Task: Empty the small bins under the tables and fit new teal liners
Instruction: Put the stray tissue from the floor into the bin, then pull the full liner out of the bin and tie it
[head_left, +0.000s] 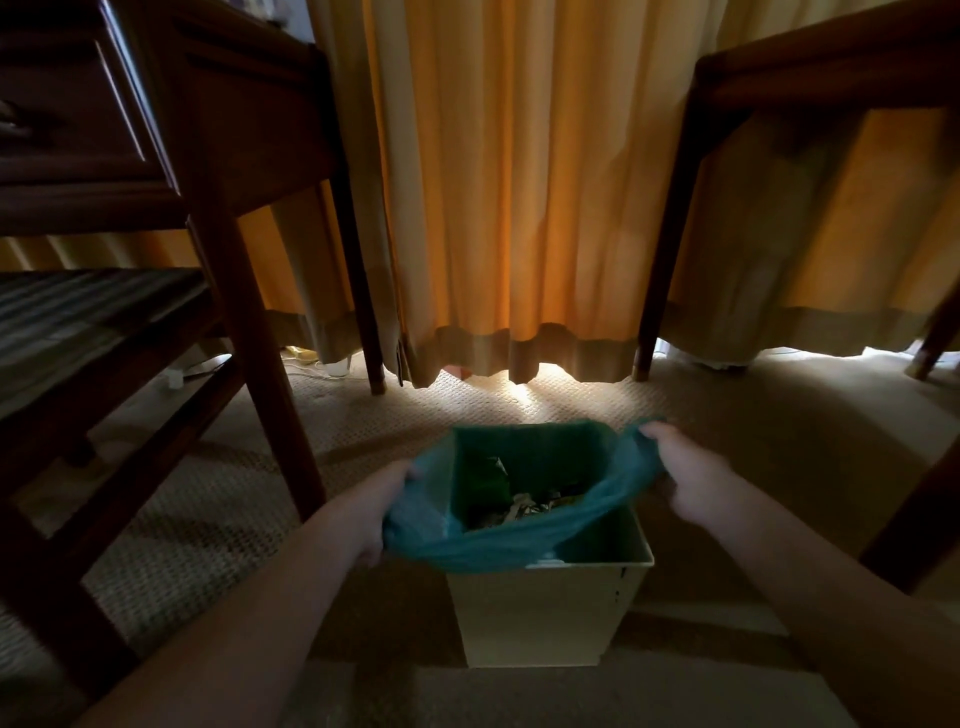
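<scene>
Both hands grip teal liner at bin, lower centre of frame.
Left hand (387, 512) clenches the liner (498, 545) at its left rim; right hand (680, 467) pinches the right corner, fingers curled round the film. Liner mouth is stretched open between them, its near edge pulled off the bin (545, 618) rim, far edge seemingly over the rim. Bin is cream, square, upright on carpet (249, 483). Rubbish (524, 509) sits inside the liner; any print on it is too dark and blurred to read. Yellow curtain (519, 208) fills upper centre. Dark wood table (249, 130) upper left, second table (779, 67) upper right, bin between them. White plug (175, 382) on the carpet, mid left.
</scene>
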